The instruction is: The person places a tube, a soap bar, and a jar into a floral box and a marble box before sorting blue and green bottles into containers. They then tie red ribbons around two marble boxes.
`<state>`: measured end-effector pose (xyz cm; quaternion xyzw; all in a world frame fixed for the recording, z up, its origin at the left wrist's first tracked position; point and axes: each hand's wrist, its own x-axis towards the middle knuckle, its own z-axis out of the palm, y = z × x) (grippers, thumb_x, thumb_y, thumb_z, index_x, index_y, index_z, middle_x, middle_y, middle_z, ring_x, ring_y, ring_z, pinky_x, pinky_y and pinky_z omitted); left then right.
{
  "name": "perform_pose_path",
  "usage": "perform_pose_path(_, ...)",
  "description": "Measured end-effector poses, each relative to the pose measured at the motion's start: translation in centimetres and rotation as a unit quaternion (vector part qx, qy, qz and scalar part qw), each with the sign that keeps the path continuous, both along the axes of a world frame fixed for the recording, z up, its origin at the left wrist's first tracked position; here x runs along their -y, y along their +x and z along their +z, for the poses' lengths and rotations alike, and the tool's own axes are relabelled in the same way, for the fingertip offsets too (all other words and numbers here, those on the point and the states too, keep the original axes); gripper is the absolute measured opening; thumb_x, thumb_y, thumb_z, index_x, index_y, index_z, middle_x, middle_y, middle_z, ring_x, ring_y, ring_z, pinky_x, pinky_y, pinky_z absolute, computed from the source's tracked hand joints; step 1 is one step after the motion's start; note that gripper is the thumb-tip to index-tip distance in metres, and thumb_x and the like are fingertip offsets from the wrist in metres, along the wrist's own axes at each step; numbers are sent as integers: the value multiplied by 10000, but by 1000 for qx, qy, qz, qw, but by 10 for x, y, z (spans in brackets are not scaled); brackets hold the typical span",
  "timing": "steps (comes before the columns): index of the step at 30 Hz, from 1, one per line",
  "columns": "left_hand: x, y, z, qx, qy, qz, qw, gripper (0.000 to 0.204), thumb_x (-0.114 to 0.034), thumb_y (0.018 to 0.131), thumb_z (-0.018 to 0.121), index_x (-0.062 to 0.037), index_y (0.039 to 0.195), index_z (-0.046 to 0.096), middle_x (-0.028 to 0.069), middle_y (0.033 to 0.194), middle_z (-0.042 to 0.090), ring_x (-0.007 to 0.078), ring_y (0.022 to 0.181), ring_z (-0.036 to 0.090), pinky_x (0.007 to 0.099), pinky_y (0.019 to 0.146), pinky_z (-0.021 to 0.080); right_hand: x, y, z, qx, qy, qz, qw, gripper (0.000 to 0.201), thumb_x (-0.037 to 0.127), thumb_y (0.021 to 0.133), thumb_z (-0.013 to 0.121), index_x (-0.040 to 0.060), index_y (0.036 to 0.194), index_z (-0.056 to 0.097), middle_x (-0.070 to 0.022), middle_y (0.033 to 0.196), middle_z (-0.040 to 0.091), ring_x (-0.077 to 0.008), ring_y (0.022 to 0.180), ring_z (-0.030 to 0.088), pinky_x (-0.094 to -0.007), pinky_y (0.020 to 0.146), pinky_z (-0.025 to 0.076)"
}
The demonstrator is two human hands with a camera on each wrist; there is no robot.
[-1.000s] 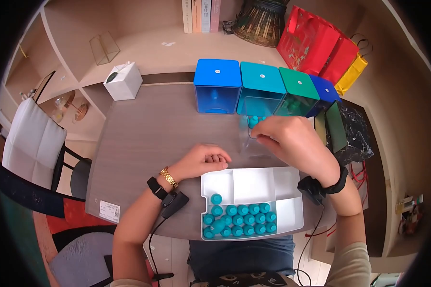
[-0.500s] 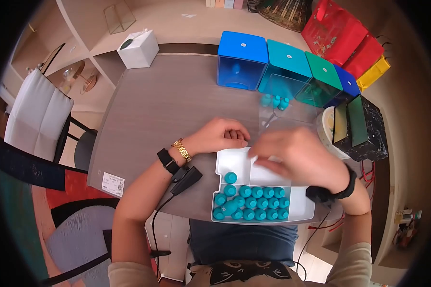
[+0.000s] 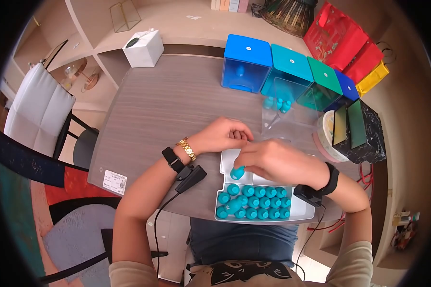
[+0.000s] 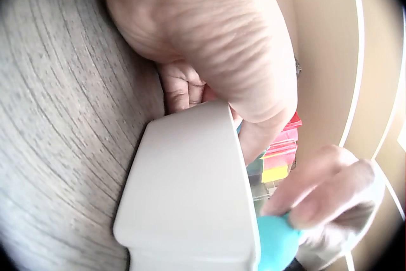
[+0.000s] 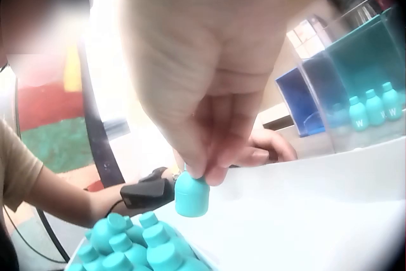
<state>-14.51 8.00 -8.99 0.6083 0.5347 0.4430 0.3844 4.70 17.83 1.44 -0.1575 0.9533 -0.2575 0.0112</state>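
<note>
My right hand (image 3: pixel 275 161) pinches the top of a small teal bottle (image 3: pixel 237 173) between thumb and fingertips, at the back left compartment of a white tray (image 3: pixel 302 209). In the right wrist view the pinched bottle (image 5: pixel 191 198) stands upright under the fingers. Several more teal bottles (image 3: pixel 260 192) fill the front compartment in rows, one lying across the others. My left hand (image 3: pixel 221 136) rests at the tray's back left corner, fingers loosely curled and thumb by the rim. Behind the tray, a clear open bin (image 3: pixel 292 125) holds a few teal bottles (image 3: pixel 285 106).
Blue (image 3: pixel 248 50), teal (image 3: pixel 292 62), green (image 3: pixel 324 76) and dark blue (image 3: pixel 347 86) lidded boxes line the table's back. A black marbled box (image 3: pixel 371 129) and a round container (image 3: pixel 323 138) stand right. A white tissue box (image 3: pixel 143 49) is back left.
My right hand has come from the clear bin to the tray's back left compartment and now pinches the bottle there. The left hand stays by the tray corner. The head view has shifted.
</note>
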Motion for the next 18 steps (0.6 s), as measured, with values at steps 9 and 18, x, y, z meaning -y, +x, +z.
perform_pose_path(9, -1, 0, -2, -9, 8, -6, 1000, 238, -215, 917, 751, -39, 1076, 743, 26, 905, 712, 60, 767, 625, 230, 659, 498, -48, 28, 70, -52, -168, -245, 953, 218, -81, 829, 709, 16, 1021, 747, -71, 942, 707, -148, 891, 715, -289, 778, 569)
perform_pose_path(18, 2, 2, -1, -11, -10, 12, 1000, 230, -225, 928, 748, -72, 1099, 751, 8, 919, 726, 42, 737, 609, 226, 666, 497, -112, 14, 52, -99, 274, -314, 904, 143, 124, 769, 769, 23, 867, 745, -178, 794, 713, -334, 751, 713, -405, 688, 566)
